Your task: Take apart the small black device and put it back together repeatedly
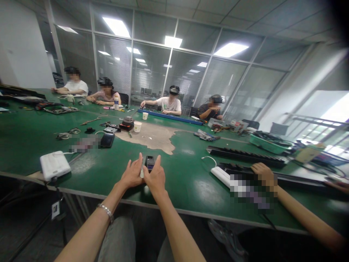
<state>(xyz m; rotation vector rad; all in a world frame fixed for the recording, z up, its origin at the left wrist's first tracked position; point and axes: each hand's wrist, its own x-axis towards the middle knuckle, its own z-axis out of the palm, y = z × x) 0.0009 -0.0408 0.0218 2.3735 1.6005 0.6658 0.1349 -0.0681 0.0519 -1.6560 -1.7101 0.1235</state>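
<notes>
Both of my hands meet over the near edge of the green table (pixel 109 171). My right hand (pixel 156 176) is curled around a small dark device (pixel 149 162) with a light panel on top. My left hand (pixel 132 174) rests beside it, fingers together against a thin white pen-like object (pixel 142 171) that stands between the two hands. A metal bracelet (pixel 105 210) sits on my left wrist.
A white box (pixel 54 165) with a cable lies at the left. A co-worker's hand (pixel 263 173) rests on a white power strip (pixel 221 174) at the right. Paper cups (pixel 137 126), a black phone (pixel 107 140), cables and tools lie farther back. Several people sit along the far side.
</notes>
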